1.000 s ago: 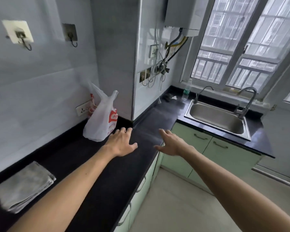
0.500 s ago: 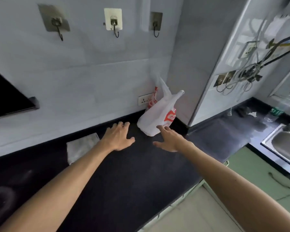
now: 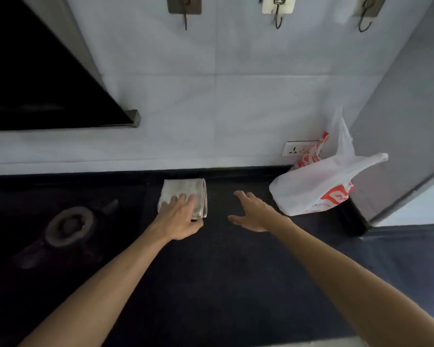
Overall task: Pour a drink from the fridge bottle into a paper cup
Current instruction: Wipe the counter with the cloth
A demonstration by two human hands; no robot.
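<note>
left hand (image 3: 178, 217) now over cloth (image 3: 186, 190) — right hand (image 3: 254, 214) open

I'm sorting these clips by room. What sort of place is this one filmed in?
Most likely a home kitchen. A gas burner is set into the black countertop, a dark range hood slopes above it, and hooks are stuck on the tiled wall behind.
</note>
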